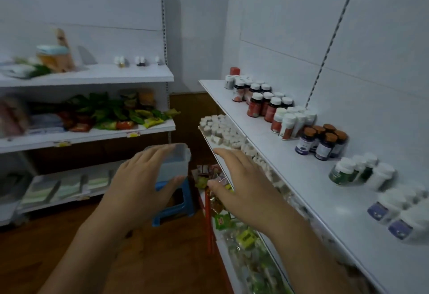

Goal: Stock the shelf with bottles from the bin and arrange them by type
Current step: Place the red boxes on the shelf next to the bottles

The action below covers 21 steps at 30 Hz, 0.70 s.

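A translucent grey bin stands on a blue stool in the aisle; I cannot see what is in it. My left hand hovers over the bin's left side with fingers spread, holding nothing. My right hand is spread open to the bin's right, in front of the shelf edge, also holding nothing. On the white shelf at the right, bottles stand grouped: red-label bottles, white bottles with red labels, brown-capped purple bottles, green-label bottles and white purple-label bottles.
Below the bottle shelf a lower shelf holds several small white packets, and under it lie coloured snack packs. A second shelving unit at the left carries snack bags and boxes. The floor is brown wood.
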{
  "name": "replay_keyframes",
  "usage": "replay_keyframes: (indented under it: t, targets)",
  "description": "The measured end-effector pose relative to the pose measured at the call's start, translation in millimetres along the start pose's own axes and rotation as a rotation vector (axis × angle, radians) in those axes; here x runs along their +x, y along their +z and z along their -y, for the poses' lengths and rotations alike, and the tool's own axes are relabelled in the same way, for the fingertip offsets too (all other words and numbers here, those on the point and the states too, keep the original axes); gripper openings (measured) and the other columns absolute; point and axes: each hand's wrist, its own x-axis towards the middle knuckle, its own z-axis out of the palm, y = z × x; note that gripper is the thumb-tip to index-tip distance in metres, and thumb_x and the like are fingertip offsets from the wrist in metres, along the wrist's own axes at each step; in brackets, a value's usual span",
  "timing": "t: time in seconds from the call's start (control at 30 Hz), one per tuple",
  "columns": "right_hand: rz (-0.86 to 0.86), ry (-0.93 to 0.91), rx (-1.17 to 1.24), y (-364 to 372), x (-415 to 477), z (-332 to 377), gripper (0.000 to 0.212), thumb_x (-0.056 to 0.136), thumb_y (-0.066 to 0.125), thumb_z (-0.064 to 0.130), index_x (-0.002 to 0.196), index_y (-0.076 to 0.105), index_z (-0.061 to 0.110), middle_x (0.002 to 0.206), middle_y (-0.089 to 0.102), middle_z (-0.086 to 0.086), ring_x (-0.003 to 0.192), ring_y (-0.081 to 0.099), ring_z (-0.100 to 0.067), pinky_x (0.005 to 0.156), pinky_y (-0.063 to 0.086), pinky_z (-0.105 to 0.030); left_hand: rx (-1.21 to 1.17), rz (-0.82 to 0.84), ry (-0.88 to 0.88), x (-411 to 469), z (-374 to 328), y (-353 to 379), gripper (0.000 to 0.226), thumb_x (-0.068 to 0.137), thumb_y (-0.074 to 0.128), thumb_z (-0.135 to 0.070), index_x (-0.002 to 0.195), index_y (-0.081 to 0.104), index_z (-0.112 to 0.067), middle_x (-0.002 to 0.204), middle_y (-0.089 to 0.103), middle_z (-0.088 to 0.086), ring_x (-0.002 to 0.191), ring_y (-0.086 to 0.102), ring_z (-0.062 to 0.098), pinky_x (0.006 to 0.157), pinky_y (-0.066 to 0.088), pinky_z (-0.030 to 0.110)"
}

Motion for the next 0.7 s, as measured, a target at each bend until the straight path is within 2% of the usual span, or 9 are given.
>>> replay_keyframes:
  t: [0.17, 0.3, 0.4, 0.57, 0.7]
  targets:
    - [0.056, -0.021, 0.016, 65, 73, 55, 0.065, 0.102, 0.053, 0.053, 0.158, 0.024, 0.041, 0.155, 0.033, 0.016, 0.141, 0.032, -0.006, 0.118, 0.037, -0.038, 0.013, -0.001, -0.069, 18, 110, -14, 0.079, 0.093, 0.054, -0.069, 0.161, 0.025, -0.040, 0.162, 0.039, -0.016, 0.148, 0.037, 0.012, 0.120, 0.040, 0.043]
    - [0.126, -0.056, 0.020, 115, 125, 94, 0.063, 0.102, 0.053, 0.054, 0.156, 0.024, 0.042, 0.153, 0.036, 0.015, 0.141, 0.033, -0.010, 0.117, 0.039, -0.045, 0.029, -0.016, -0.134, 26, 184, -21, 0.076, 0.095, 0.055, -0.068, 0.160, 0.027, -0.040, 0.160, 0.042, -0.015, 0.148, 0.039, 0.013, 0.120, 0.040, 0.045]
    - [0.190, -0.102, 0.028, 152, 161, 117, 0.062, 0.102, 0.052, 0.054, 0.156, 0.024, 0.043, 0.152, 0.035, 0.017, 0.141, 0.033, -0.009, 0.116, 0.039, -0.042, 0.012, -0.014, -0.200, 26, 234, -23, 0.075, 0.095, 0.053, -0.069, 0.160, 0.028, -0.040, 0.160, 0.042, -0.015, 0.148, 0.038, 0.012, 0.121, 0.039, 0.044]
    - [0.299, -0.175, 0.090, 214, 222, 138, 0.062, 0.103, 0.054, 0.052, 0.157, 0.026, 0.041, 0.156, 0.034, 0.016, 0.145, 0.030, -0.009, 0.120, 0.034, -0.040, 0.010, -0.028, -0.325, 30, 303, -18, 0.073, 0.097, 0.055, -0.064, 0.160, 0.030, -0.039, 0.159, 0.044, -0.014, 0.148, 0.040, 0.012, 0.121, 0.037, 0.042]
    - [0.366, -0.203, 0.143, 275, 279, 137, 0.062, 0.102, 0.055, 0.051, 0.157, 0.028, 0.041, 0.158, 0.034, 0.014, 0.149, 0.030, -0.011, 0.121, 0.036, -0.046, 0.017, -0.004, -0.399, 46, 355, 3, 0.070, 0.098, 0.057, -0.061, 0.159, 0.033, -0.037, 0.157, 0.045, -0.014, 0.147, 0.041, 0.011, 0.120, 0.037, 0.042]
